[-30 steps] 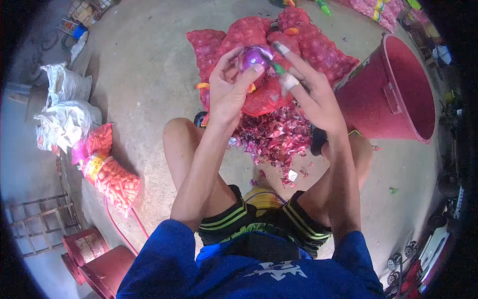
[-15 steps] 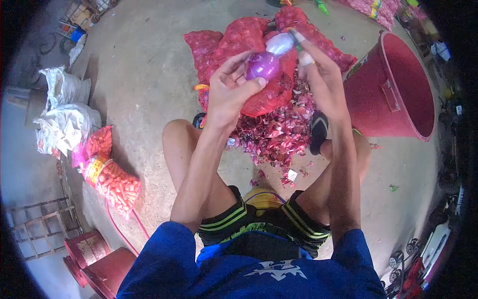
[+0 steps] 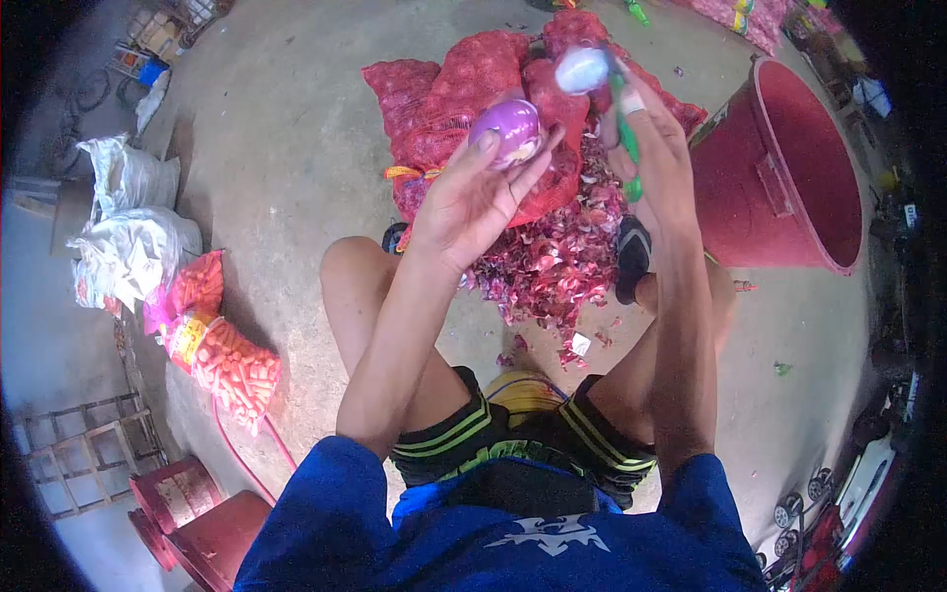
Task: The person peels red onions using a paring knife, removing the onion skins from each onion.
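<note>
My left hand holds a shiny purple onion between thumb and fingers, above the red mesh sacks full of onions. To its right, my right hand grips a green-handled tool. A blurred whitish, rounded thing shows at the tool's upper end; whether it is the blade or something else, I cannot tell. Below both hands a heap of red onion skins lies on the floor between my legs.
A large red tub lies tilted at the right. At the left are white sacks and a bag of carrots. Red containers stand at the lower left. A small white piece lies near the skins.
My left hand has turned and its fingers have shifted around the onion. My right hand has moved slightly right, and more of the green handle shows.
</note>
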